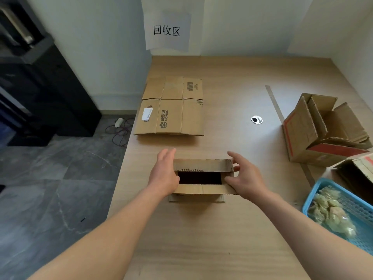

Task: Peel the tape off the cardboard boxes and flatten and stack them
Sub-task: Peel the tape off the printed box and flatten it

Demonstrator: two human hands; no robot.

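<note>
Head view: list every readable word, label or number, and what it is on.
"回收区": paper sign.
"CONBA": front flattened box.
Barcode, white label, red-striped box print: too small to read.

The flattened box [171, 118] is showing black CONBA print and a white label [147, 114]. Red bands are edging the open box [300, 128].
</note>
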